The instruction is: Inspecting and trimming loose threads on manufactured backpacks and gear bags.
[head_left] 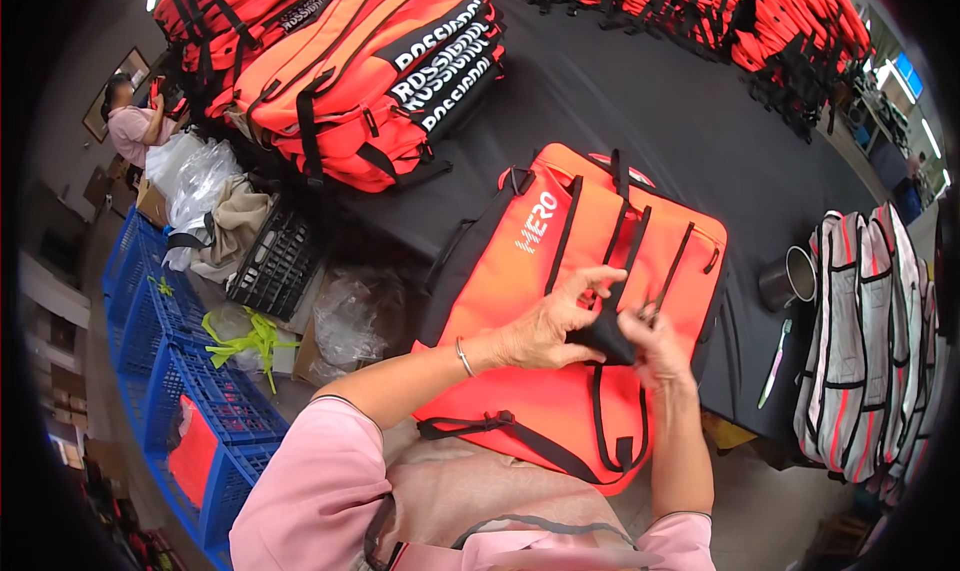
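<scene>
An orange-red backpack (pixel 480 346) with black straps and trim lies on the dark table, its near end by my body. Over its middle, my left hand (pixel 556 323) curls round a black fabric piece (pixel 612 337), thumb and fingers on either side of it. My right hand (pixel 655 349) is closed close beside it, slightly blurred. A small dark metallic thing (pixel 648 313), perhaps thread snips, pokes out of the right fist; its full shape is hidden. A black strap (pixel 600 411) runs down the bag from below the black piece.
Stacked orange-red backpacks (pixel 350 91) stand at the far left, more (pixel 800 31) at the far right. A metal cup (pixel 790 279), a toothbrush (pixel 775 364) and grey backpacks (pixel 865 341) are to the right. Blue crates (pixel 215 401) and a black crate (pixel 283 256) are left. Another person (pixel 140 131) is beyond.
</scene>
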`<action>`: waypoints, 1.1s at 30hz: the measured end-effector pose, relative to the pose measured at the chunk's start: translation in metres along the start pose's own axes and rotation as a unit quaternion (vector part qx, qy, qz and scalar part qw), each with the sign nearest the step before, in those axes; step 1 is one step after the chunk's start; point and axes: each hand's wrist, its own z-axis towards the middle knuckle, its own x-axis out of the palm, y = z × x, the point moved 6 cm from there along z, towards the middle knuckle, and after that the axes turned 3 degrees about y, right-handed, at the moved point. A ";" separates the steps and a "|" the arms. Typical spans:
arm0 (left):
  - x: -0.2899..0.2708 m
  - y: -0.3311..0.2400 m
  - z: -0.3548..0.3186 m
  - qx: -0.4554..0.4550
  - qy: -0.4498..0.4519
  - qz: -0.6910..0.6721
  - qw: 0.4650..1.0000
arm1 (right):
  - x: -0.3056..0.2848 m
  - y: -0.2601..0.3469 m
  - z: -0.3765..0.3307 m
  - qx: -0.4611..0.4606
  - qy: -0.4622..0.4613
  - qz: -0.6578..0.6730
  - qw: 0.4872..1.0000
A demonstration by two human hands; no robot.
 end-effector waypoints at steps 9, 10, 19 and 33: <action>0.006 0.019 -0.011 0.023 -0.071 0.041 0.996 | -0.002 0.027 -0.032 -0.089 -0.047 -0.133 0.986; 0.001 0.018 -0.012 0.026 -0.087 0.050 0.995 | -0.008 0.034 -0.038 -0.110 -0.072 -0.167 0.977; 0.012 0.024 -0.013 -0.021 -0.063 0.060 0.996 | 0.005 0.026 -0.091 -0.232 -0.197 -0.321 0.897; 0.016 0.031 -0.022 -0.010 -0.042 0.065 0.997 | 0.013 0.029 -0.079 -0.243 -0.155 -0.421 0.860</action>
